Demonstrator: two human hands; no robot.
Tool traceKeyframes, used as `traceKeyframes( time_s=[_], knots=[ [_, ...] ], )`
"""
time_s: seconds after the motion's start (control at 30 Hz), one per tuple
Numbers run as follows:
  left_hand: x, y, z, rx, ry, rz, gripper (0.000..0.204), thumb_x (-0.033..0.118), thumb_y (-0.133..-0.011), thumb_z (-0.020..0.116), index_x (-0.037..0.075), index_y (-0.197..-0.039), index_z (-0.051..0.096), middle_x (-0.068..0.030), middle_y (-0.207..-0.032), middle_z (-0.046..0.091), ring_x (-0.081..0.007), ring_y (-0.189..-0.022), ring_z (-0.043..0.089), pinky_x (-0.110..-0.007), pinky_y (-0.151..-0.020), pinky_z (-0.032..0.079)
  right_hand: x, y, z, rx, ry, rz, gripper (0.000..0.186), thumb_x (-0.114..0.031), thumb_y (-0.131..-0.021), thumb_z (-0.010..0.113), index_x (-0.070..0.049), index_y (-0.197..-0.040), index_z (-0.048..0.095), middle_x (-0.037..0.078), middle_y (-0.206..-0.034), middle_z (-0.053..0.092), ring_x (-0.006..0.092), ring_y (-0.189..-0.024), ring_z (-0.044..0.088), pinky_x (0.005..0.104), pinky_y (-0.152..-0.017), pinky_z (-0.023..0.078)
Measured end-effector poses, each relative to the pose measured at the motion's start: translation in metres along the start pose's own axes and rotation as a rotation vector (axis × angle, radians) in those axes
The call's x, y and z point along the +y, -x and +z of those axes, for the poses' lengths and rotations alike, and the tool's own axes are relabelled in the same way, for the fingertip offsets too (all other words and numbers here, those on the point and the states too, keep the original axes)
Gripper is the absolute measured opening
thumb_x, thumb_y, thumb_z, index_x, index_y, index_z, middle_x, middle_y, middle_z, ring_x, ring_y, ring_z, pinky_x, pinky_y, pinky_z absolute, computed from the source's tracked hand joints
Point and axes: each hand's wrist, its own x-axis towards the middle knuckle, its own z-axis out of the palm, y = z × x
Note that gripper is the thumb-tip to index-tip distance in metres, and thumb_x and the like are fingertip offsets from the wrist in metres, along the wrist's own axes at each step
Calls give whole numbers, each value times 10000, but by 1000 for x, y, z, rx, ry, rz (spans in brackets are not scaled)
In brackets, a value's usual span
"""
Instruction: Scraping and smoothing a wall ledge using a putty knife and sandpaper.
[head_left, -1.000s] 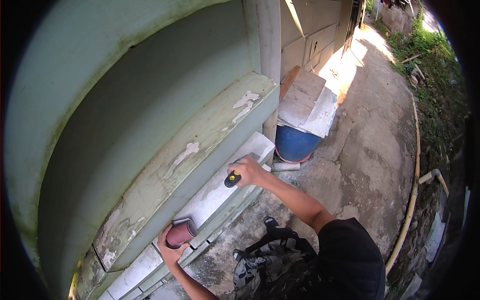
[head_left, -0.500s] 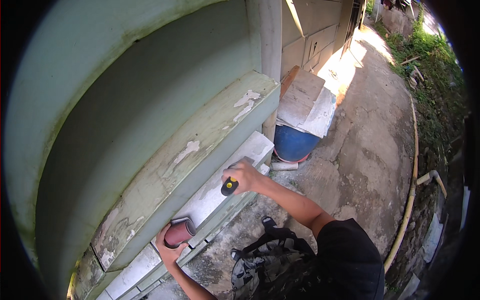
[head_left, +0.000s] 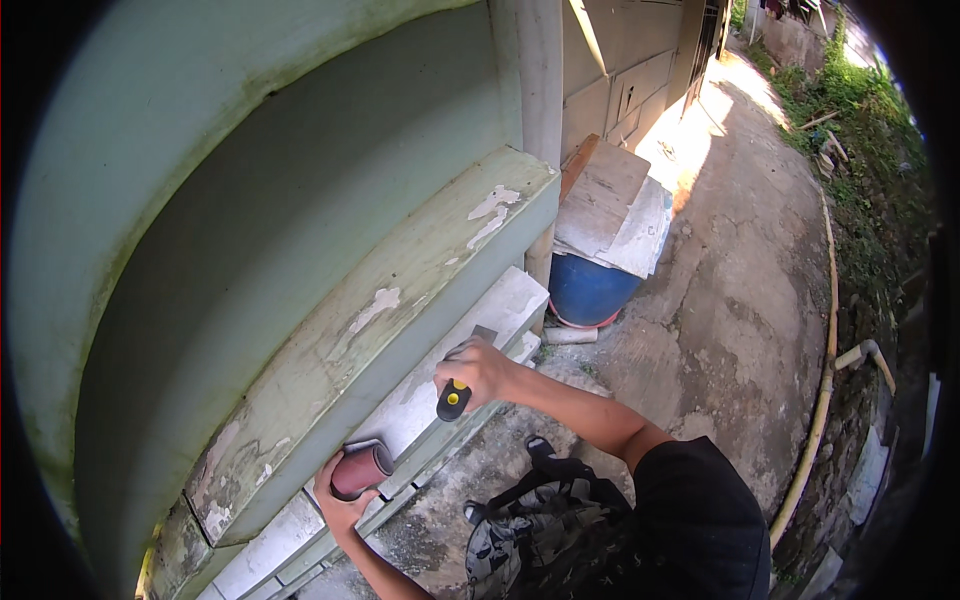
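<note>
My right hand (head_left: 470, 372) grips a scraper by its black-and-yellow handle (head_left: 453, 400); its metal blade (head_left: 484, 334) is over the white-coated lower ledge (head_left: 505, 305), seemingly against it. Further down-left on that ledge, my left hand (head_left: 335, 500) wraps its fingers round a reddish-brown roll (head_left: 362, 470), apparently sandpaper, with a curled pale edge behind it. Above runs the pale green upper ledge (head_left: 420, 260) with flaking paint, along a curved green wall recess (head_left: 270, 200).
Ahead, a blue barrel (head_left: 590, 290) is covered by stacked boards (head_left: 610, 200), near a short pipe piece (head_left: 570, 336). A concrete path (head_left: 720, 320) runs to the right, edged by a long pale pipe (head_left: 820, 400) and a weedy bank (head_left: 850, 180). My legs and feet are below.
My right hand with the scraper has moved down and to the left along the lower ledge. My left hand and the roll have stayed nearly still.
</note>
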Motion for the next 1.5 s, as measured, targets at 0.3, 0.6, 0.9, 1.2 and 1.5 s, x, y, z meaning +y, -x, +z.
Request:
traceKeyframes(
  time_s=[0.3, 0.6, 0.9, 1.2, 1.5],
  knots=[
    [3, -1, -3, -11, 5, 1, 999, 639, -537, 894, 22, -1276, 630, -193, -1305, 633, -344, -1209, 597, -460, -1052, 434, 13, 4, -4, 24, -1, -38, 202, -84, -564, 773, -95, -713, 637, 68, -647, 656, 291, -594, 659, 384, -541, 513],
    [4, -2, -1, -12, -10, 13, 995, 643, -544, 888, 22, -1277, 629, -195, -1307, 633, -346, -1211, 596, -462, -1051, 432, 41, 22, -7, 13, 93, 30, 242, -112, -559, 790, -115, -729, 618, 46, -635, 648, 284, -591, 657, 390, -531, 503],
    [3, -3, 0, -10, -17, 27, 998, 648, -541, 886, 19, -1274, 631, -196, -1296, 641, -347, -1208, 597, -462, -1049, 433, 53, 30, -7, 26, 116, 158, 334, -186, -545, 817, -132, -829, 649, 40, -633, 660, 290, -626, 679, 423, -611, 509],
    [8, -6, 2, -12, -9, 26, 994, 639, -540, 890, 18, -1271, 629, -195, -1296, 641, -347, -1206, 601, -461, -1049, 437, 56, 28, -13, -57, 288, 110, 335, -179, -553, 806, -112, -845, 656, 49, -657, 672, 284, -605, 676, 408, -571, 507],
    [4, -3, 1, -9, -1, 13, 1002, 624, -528, 901, 16, -1276, 630, -188, -1312, 632, -341, -1218, 594, -459, -1054, 436, 50, 27, -15, 12, 240, 103, 277, -129, -543, 788, -116, -773, 634, 62, -622, 655, 295, -590, 672, 410, -551, 509]
  ],
)
